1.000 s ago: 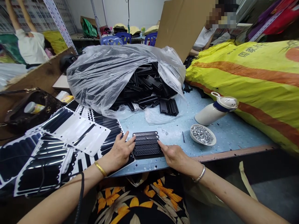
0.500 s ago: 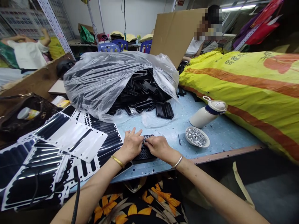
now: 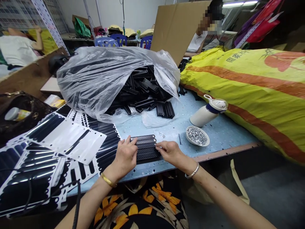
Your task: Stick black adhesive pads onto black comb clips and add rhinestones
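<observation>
A row of black strips with a cross-hatched surface (image 3: 146, 147) lies side by side on the table in front of me, with small round holes at the ends. My left hand (image 3: 126, 154) is closed at their left ends, thumb and fingers against them. At the right ends, thumb and forefinger of my right hand (image 3: 170, 152) are pinched together; whatever is between them is too small to make out. To the right stands a small white bowl (image 3: 187, 137) full of shiny metal pieces. A thin dark stick (image 3: 179, 139) lies beside it.
Behind, a clear plastic bag (image 3: 88, 76) spills black strips. Sheets of black stickers (image 3: 78, 140) cover the left side. A white bottle (image 3: 202, 115) leans near a large yellow sack (image 3: 238, 79) on the right. A person (image 3: 199, 41) sits beyond the cardboard (image 3: 178, 28).
My hands have moved apart: the left toward the strips' left ends, the right to their right ends. More of the strips now shows between them. The whole view has shifted slightly.
</observation>
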A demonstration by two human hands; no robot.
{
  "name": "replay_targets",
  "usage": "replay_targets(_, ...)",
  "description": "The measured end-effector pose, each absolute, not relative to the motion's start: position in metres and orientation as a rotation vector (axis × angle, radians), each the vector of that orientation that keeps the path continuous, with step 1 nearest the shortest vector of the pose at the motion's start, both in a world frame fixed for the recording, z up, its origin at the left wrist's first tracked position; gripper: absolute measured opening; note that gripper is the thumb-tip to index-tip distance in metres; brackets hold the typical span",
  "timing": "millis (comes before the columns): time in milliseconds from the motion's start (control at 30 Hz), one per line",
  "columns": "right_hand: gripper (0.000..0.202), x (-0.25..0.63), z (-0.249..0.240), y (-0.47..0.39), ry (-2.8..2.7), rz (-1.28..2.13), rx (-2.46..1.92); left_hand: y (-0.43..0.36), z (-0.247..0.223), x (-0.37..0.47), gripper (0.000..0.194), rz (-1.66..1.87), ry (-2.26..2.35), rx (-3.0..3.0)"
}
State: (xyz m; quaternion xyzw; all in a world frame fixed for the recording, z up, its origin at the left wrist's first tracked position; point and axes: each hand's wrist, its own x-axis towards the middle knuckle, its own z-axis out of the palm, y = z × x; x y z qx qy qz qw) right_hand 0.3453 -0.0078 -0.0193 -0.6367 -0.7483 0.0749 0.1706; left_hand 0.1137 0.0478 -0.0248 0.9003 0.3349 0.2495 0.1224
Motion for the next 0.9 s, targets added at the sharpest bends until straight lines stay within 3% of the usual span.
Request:
replay_targets(533, 0.023, 0.339, -0.029, -0.019, -2.181, 0.127, -1.753, 0.04, -0.05, 0.112, 0.017, 0.934, 1.123, 2.552)
replay_targets(900, 0.037, 0.341, -0.024, -0.053, -2.245, -0.038, -1.539, 0.025, -0.042, 0.09, 0.039, 0.954, 0.992, 2.754)
